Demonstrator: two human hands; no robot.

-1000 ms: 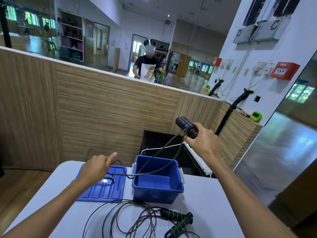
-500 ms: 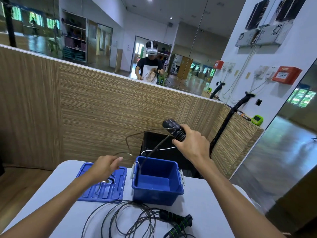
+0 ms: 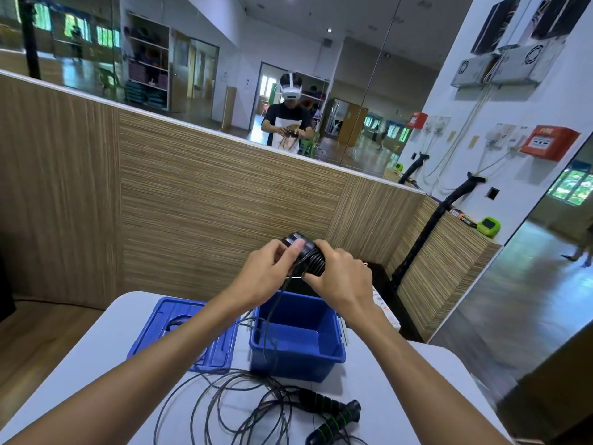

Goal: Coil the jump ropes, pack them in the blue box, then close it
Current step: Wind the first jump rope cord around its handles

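Note:
Above the open blue box (image 3: 298, 358) I hold a black jump rope handle bundle (image 3: 308, 255) with rope wound round it. My right hand (image 3: 337, 277) grips the bundle from the right. My left hand (image 3: 266, 271) pinches its left end and the rope. A length of black rope (image 3: 272, 319) hangs from the bundle down over the box's near wall. The blue lid (image 3: 179, 329) lies flat to the left of the box. A second jump rope (image 3: 244, 403) with black and green handles (image 3: 330, 415) lies loose on the white table (image 3: 106, 358) in front of the box.
A wood-panelled partition (image 3: 208, 200) stands behind the table, with a mirror above it. A black bin (image 3: 382, 284) sits behind the box. To the right are a black pole (image 3: 430, 226) and a green device (image 3: 488, 227) on the ledge.
My left hand has risen from over the lid to the handle bundle. My right hand has come in toward it. More rope is wound on the bundle and the loop over the lid is gone.

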